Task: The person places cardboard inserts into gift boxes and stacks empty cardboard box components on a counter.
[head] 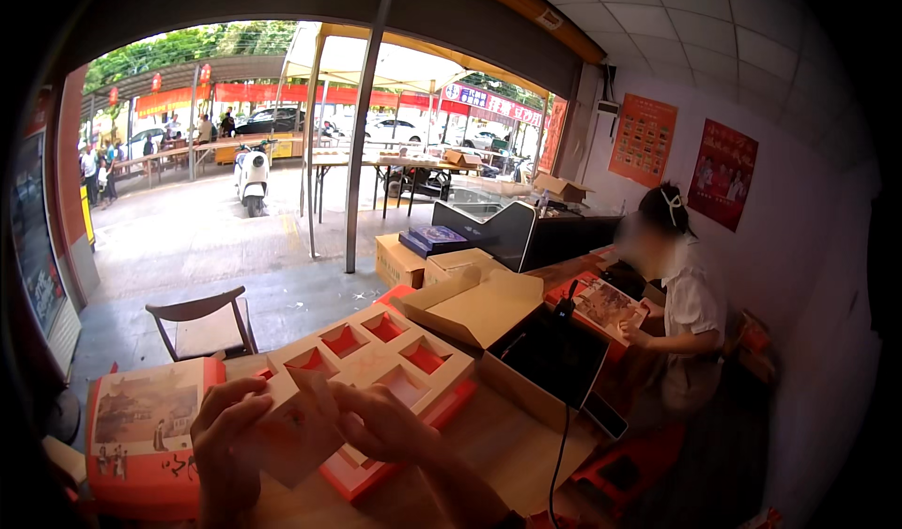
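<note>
In front of me, both hands are on a thin folded card piece (299, 434), blurred and partly see-through-looking in the shade. My left hand (229, 437) grips its left side. My right hand (384, 420) pinches its upper right edge between thumb and fingers. Just beyond them lies a red gift box with a pale cardboard insert (366, 367) that has several square compartments lined in red. Part of the insert is hidden by my hands. To the left of my left hand is a red gift-box lid (148, 416) printed with an old-style scene and figures.
An open cardboard carton (472, 310) with a dark interior stands right of the insert. A black cable (560, 458) and a phone (604, 415) lie near it. At right, a person (690, 303) holds another printed box (606, 303). A wooden chair (201, 324) stands beyond the table.
</note>
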`<state>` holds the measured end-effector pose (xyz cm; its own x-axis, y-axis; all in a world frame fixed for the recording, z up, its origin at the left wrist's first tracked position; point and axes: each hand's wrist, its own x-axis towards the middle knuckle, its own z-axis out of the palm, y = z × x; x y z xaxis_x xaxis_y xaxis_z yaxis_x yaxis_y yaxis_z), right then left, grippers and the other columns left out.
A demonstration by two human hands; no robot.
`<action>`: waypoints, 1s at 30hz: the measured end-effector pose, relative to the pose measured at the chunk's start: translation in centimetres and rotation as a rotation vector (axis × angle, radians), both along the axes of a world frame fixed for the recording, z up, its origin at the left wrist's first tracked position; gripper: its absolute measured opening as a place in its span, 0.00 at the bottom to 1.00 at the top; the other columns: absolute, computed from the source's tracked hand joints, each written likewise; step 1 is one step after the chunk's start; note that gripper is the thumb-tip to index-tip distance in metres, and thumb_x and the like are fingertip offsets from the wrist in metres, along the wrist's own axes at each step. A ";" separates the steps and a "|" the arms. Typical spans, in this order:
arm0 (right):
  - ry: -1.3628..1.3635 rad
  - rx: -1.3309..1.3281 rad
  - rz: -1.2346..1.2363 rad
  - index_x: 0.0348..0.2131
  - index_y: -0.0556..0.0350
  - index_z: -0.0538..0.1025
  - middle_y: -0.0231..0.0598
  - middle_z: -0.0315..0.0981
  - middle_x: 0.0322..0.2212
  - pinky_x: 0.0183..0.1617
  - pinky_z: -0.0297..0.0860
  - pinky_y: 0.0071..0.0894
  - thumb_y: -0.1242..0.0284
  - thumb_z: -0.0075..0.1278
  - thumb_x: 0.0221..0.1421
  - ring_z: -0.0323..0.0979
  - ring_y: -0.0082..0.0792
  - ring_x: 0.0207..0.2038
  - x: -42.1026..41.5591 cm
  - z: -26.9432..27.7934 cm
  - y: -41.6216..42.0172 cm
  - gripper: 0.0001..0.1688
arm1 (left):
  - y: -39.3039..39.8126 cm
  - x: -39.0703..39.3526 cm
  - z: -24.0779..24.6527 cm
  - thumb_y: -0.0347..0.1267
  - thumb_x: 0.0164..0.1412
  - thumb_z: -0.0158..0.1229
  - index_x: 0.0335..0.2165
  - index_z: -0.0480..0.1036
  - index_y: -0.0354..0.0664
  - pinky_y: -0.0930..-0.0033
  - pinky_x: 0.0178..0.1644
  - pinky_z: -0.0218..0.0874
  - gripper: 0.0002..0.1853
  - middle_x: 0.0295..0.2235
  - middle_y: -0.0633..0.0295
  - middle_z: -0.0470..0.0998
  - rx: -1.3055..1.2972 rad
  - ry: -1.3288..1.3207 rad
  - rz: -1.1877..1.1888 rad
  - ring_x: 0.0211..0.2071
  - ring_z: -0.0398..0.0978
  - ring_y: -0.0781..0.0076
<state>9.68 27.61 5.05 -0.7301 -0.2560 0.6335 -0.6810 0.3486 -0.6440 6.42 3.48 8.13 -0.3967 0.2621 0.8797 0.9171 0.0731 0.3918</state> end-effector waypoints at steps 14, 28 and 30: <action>-0.120 -0.165 0.112 0.70 0.62 0.53 0.49 0.64 0.62 0.64 0.65 0.41 0.63 0.46 0.73 0.67 0.42 0.62 0.3 0.3 -1.2 0.37 | 0.4 -0.2 -0.4 0.41 0.68 0.53 0.40 0.75 0.31 0.59 0.50 0.68 0.19 0.43 0.44 0.77 -0.007 -0.047 -0.038 0.44 0.77 0.52; 0.063 -0.341 -0.189 0.67 0.60 0.59 0.49 0.75 0.50 0.60 0.67 0.35 0.74 0.37 0.74 0.74 0.36 0.53 -1.3 0.4 -0.9 0.26 | 0.8 -0.9 -1.1 0.24 0.54 0.64 0.51 0.76 0.38 0.67 0.39 0.75 0.23 0.49 0.48 0.76 0.019 -0.126 0.008 0.45 0.78 0.61; 0.064 -0.361 -0.191 0.67 0.61 0.59 0.49 0.76 0.50 0.59 0.68 0.35 0.74 0.38 0.74 0.75 0.37 0.53 -1.4 0.2 -0.8 0.27 | 1.2 0.0 -0.3 0.22 0.50 0.65 0.52 0.75 0.38 0.68 0.37 0.76 0.28 0.49 0.49 0.77 -0.012 -0.148 0.030 0.44 0.78 0.62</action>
<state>8.29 26.80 5.23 -0.6990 0.1275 0.7037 -0.6687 0.2323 -0.7063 6.40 4.66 7.79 -0.5295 0.2583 0.8080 0.8469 0.1049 0.5214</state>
